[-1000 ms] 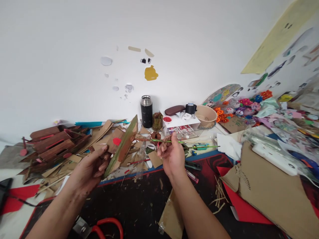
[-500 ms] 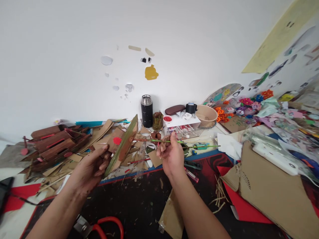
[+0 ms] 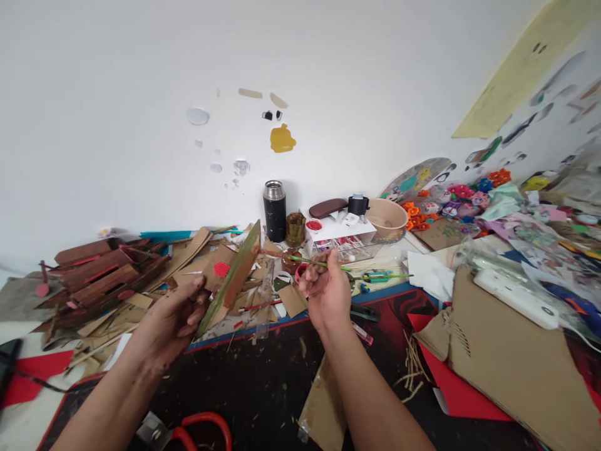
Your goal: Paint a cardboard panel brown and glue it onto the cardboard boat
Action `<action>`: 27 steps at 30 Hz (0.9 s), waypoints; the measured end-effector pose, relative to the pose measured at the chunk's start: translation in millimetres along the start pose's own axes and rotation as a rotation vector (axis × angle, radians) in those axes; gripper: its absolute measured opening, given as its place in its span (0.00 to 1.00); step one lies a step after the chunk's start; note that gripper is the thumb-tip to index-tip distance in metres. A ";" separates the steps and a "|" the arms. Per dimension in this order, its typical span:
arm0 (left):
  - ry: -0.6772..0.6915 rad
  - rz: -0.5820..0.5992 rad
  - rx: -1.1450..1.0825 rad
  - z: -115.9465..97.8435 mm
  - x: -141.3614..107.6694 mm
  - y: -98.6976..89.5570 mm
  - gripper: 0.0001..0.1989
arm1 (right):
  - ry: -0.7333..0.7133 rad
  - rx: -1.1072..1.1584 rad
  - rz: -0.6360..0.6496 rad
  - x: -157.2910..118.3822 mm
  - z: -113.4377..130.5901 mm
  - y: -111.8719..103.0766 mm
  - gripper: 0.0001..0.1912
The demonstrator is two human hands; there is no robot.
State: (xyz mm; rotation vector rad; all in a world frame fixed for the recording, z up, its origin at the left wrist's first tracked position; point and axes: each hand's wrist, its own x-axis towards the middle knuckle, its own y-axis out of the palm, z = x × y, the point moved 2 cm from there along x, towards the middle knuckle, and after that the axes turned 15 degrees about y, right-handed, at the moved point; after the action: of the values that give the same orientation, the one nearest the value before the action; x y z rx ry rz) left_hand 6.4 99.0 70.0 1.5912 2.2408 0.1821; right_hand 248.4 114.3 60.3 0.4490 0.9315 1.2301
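My left hand grips the lower end of a long, pointed cardboard piece, green along one edge and reddish brown on its face, tilted up to the right. My right hand pinches a thin green paintbrush; its brown-stained tip points left and is close to the piece's upper part. Whether the tip touches it, I cannot tell. Just behind the brush tip stands a small jar of brown paint. Both palms are turned partly upward and the fingers are stained.
A black flask stands by the wall beside a brown-green jar. Brown model boats and cardboard scraps lie left. Red-handled scissors are in front; a cardboard sheet lies right, a beige bowl behind.
The brush tip has moved slightly right, from against the cardboard piece to just off its edge, and the brush slants more. My left hand keeps its hold.
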 end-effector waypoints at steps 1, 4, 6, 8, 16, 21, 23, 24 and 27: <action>0.002 -0.003 0.002 -0.2 -0.4 0.4 0.12 | -0.009 0.004 -0.001 0.0 1.5 0.1 0.25; 0.009 -0.009 0.005 -1.5 -1.9 2.2 0.12 | -0.020 -0.003 0.010 0.3 2.8 0.2 0.25; 0.006 -0.011 0.007 -2.6 -2.7 3.3 0.12 | -0.013 -0.021 0.004 0.7 1.0 -0.4 0.26; -0.001 -0.019 0.003 -3.5 -3.2 4.1 0.11 | -0.001 -0.043 -0.010 0.8 -2.0 -0.9 0.27; -0.009 -0.037 -0.005 -3.9 -3.0 3.2 0.08 | 0.003 -0.093 0.013 -2.4 -5.8 1.5 0.31; 0.015 0.010 0.009 -1.8 -2.3 1.6 0.11 | -0.004 -0.050 -0.001 -1.4 -0.7 -0.2 0.28; 0.024 0.015 0.013 -1.2 -2.0 1.7 0.12 | -0.005 -0.039 -0.011 -1.3 0.8 -0.2 0.27; 0.027 0.015 0.017 -1.1 -1.9 1.8 0.12 | -0.007 -0.035 -0.015 -1.4 1.5 0.1 0.27; 0.027 0.016 0.030 -1.2 -2.4 2.4 0.13 | -0.017 -0.026 -0.014 -1.7 3.1 1.2 0.26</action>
State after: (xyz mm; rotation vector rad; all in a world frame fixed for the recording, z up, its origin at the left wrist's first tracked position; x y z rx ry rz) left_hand 8.8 97.8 72.5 1.6314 2.2618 0.1761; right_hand 250.1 113.6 63.6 0.4306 0.9014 1.2223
